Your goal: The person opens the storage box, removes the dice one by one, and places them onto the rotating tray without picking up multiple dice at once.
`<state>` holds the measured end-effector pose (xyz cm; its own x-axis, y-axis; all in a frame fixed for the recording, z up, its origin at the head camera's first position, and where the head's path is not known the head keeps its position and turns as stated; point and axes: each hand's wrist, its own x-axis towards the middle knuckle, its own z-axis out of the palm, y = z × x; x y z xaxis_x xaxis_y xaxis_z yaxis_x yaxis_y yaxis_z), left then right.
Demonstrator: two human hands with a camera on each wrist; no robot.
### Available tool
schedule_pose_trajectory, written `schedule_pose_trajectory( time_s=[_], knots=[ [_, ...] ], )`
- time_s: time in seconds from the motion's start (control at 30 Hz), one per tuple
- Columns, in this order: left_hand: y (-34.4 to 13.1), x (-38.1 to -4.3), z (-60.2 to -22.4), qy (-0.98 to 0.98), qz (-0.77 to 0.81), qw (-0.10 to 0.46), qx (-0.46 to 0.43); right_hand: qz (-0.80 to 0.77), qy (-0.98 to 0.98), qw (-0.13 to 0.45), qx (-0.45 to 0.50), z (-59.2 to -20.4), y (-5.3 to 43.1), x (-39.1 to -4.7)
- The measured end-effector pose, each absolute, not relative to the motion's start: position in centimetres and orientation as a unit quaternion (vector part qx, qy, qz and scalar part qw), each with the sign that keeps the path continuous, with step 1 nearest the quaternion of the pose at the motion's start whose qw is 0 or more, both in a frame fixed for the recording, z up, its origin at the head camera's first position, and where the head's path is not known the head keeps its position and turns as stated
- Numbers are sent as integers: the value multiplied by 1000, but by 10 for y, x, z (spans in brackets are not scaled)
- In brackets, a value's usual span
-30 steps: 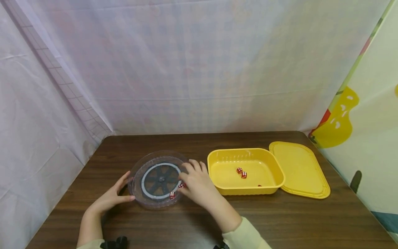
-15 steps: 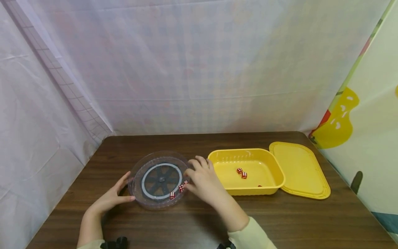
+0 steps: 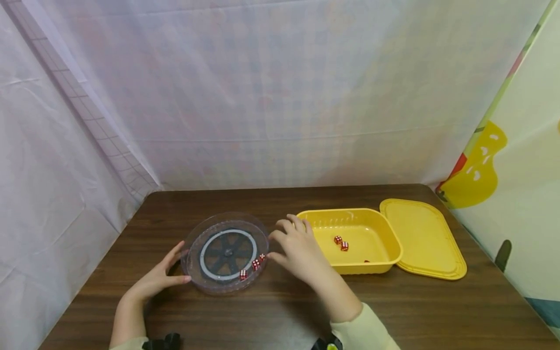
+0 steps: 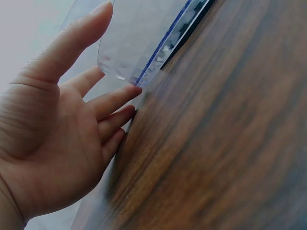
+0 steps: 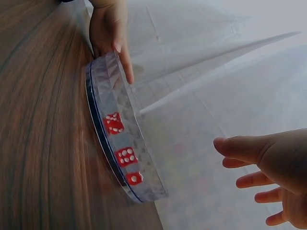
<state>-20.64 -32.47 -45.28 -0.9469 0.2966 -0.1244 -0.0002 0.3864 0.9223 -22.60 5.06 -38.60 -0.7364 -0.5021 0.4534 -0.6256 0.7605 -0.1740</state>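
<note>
A round clear plastic dish [image 3: 227, 218] with a dark spoked base and a pale ring stands on the table. Along its right front inside wall lie three red dice [image 3: 255, 264] with white pips; the right wrist view shows these dice [image 5: 125, 156] through the wall. My left hand [image 3: 153, 279] touches the dish's left side, thumb and fingers spread and nearly straight. In the left wrist view that hand [image 4: 67, 120] meets the clear wall [image 4: 129, 38] with its fingertips. My right hand [image 3: 302, 248], holding nothing, hovers between dish and yellow tub, apart from the dish's rim.
A yellow plastic tub [image 3: 395, 243] sits right of the dish with a few red dice [image 3: 344, 246] inside, one partly hidden by its front wall. Its yellow lid [image 3: 426, 238] lies flat beside it. White curtains [image 3: 262, 97] hang behind the brown table [image 3: 218, 325].
My right hand has let go of dice inside the dish and drawn back to the right, towards the tub. Three dice now show there. The left hand stays at the dish's side.
</note>
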Motion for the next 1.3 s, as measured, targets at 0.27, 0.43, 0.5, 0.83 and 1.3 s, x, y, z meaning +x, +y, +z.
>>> schedule_pose_trajectory(
  time_s=[0.27,0.43,0.5,0.83,1.3],
  knots=[
    [-325,-206,-453,822,546,134,92,144,-922,192,303,-387,63,-228],
    [-325,-205,-454,821,549,131,89,133,-927,189,296,-387,71,-230],
    [-325,-206,-454,821,548,130,90,132,-930,185,290,-387,74,-230],
    [-325,-207,-456,820,550,127,95,130,-930,195,283,-386,88,-231],
    [-325,-206,-453,821,548,132,89,126,-930,204,278,-388,105,-234]
  ],
)
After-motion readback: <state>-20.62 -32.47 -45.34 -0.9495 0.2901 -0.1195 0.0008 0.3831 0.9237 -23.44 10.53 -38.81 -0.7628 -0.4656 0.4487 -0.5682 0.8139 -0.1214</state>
